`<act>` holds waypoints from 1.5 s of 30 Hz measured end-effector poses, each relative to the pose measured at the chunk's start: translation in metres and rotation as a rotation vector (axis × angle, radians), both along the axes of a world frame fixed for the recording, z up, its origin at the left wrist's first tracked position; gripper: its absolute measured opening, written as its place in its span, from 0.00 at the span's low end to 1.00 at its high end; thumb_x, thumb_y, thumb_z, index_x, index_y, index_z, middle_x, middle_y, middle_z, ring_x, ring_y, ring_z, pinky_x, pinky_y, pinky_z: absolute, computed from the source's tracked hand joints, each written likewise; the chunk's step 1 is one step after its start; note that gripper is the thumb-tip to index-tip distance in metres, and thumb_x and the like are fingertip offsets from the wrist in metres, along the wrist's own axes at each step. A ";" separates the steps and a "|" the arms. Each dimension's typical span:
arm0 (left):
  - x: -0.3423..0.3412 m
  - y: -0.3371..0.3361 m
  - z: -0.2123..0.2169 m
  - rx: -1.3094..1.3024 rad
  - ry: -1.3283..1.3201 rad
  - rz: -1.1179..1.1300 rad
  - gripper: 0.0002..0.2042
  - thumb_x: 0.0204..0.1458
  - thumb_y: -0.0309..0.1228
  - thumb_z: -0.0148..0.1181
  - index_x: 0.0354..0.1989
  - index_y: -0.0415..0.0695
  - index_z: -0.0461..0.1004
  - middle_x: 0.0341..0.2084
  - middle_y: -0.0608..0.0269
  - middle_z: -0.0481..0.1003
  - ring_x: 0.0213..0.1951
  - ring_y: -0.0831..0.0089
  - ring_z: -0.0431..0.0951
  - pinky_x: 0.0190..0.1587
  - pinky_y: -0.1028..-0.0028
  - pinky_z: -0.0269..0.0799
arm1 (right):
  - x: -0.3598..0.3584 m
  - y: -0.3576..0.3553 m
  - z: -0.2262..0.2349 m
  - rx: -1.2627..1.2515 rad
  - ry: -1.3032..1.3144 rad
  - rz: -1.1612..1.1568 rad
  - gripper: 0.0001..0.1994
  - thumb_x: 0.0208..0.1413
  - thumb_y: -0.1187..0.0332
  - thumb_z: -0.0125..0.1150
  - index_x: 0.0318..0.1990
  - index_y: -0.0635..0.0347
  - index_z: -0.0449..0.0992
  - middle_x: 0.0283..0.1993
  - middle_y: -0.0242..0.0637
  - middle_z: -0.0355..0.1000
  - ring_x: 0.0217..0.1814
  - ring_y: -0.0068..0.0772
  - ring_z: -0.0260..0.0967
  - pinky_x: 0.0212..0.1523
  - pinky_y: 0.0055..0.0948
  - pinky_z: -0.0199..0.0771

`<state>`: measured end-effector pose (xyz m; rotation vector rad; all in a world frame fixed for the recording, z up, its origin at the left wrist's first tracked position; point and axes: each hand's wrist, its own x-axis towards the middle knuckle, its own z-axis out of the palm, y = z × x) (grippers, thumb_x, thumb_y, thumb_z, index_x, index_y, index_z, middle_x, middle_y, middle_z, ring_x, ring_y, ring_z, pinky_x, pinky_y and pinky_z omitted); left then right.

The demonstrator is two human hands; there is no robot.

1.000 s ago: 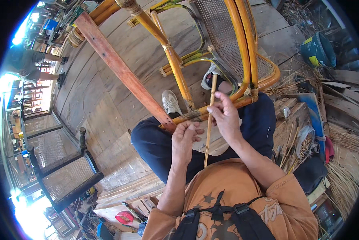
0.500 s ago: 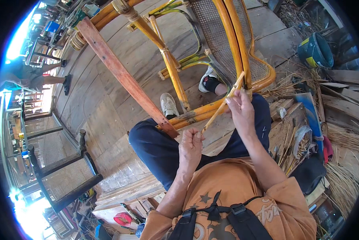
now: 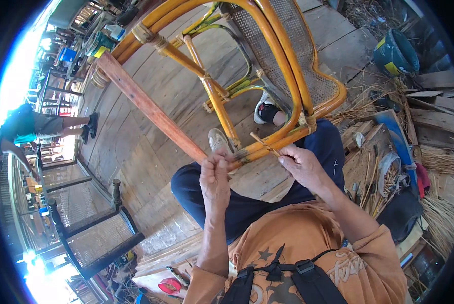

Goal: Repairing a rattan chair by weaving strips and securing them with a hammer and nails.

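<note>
A rattan chair with glossy yellow-brown poles and a woven cane panel lies tilted before my knees. My right hand is closed, pinching a short thin rattan strip that sticks out leftward across the nearest pole. My left hand has its fingers curled together beside the near end of a reddish wooden board, slightly blurred. Whatever it pinches, if anything, is hidden. The board slants from the chair's far-left corner toward that hand. Wrapped bindings cover several pole joints.
A dark green bucket stands at the far right among wood scraps. Bundled rattan strands and a clear plastic bag lie at right. Another dark cane-panelled chair is at left. A person bends over at the far left.
My hands have moved apart. The left went left to the board's end; the right came down with the strip, which spanned both hands before. The person at left has shifted.
</note>
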<state>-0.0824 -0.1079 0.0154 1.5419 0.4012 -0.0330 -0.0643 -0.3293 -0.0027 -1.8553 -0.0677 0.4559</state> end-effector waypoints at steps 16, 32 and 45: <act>0.040 -0.068 -0.004 -0.229 -0.355 -0.036 0.05 0.56 0.28 0.51 0.36 0.39 0.67 0.33 0.57 0.73 0.32 0.71 0.73 0.35 0.73 0.69 | -0.013 -0.003 0.001 0.067 -0.410 -0.323 0.10 0.52 0.70 0.56 0.41 0.61 0.72 0.36 0.44 0.71 0.39 0.43 0.70 0.39 0.35 0.69; -0.020 -0.095 -0.017 -0.180 0.157 -0.634 0.04 0.52 0.18 0.51 0.35 0.38 0.70 0.35 0.64 0.70 0.26 0.82 0.68 0.28 0.83 0.65 | -0.212 -0.164 -0.130 -1.041 0.125 -0.443 0.19 0.44 0.73 0.58 0.47 0.57 0.67 0.38 0.46 0.69 0.42 0.53 0.65 0.41 0.45 0.65; -0.019 -0.099 -0.023 -0.181 0.022 -0.874 0.03 0.54 0.20 0.52 0.37 0.38 0.69 0.40 0.62 0.68 0.38 0.80 0.68 0.42 0.80 0.65 | -0.066 -0.072 0.005 0.459 0.290 -0.625 0.05 0.54 0.71 0.57 0.36 0.62 0.72 0.29 0.25 0.68 0.29 0.19 0.67 0.28 0.19 0.68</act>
